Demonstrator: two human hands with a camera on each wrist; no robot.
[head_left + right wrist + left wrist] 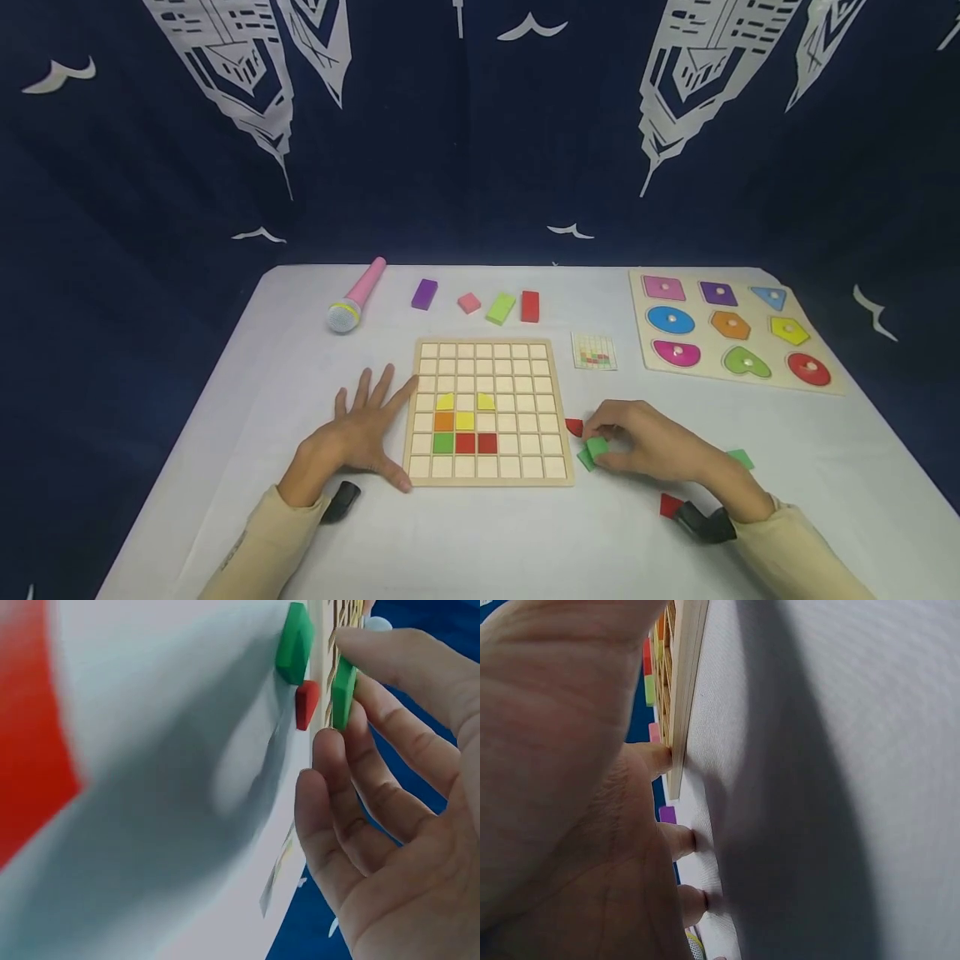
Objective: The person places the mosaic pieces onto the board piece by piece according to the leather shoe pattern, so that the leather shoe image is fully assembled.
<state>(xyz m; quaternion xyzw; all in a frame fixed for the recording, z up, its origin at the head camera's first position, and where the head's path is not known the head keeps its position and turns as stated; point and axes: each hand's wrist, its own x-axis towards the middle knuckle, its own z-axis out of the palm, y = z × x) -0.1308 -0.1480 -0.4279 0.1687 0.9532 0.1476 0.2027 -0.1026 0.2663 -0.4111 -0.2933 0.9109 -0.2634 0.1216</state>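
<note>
A wooden grid board (491,481) lies in the middle of the table, holding yellow, orange, green and red tiles in its left-centre cells. My left hand (360,437) has its fingers spread at the board's left side, with index finger and thumb touching the frame. Just off the right side, my right hand (656,442) pinches a green square tile (343,691) between thumb and fingers, raised above the table. Below it another green tile (585,460) lies on the cloth. A red rounded piece (573,427) sits close to the board's right edge.
Near the right forearm lie a green piece (741,458) and a red piece (670,505). A small pattern card (594,352) and a shape puzzle board (712,373) are at the right. Behind the grid stand a toy microphone (360,292), a purple block (424,294) and several other blocks.
</note>
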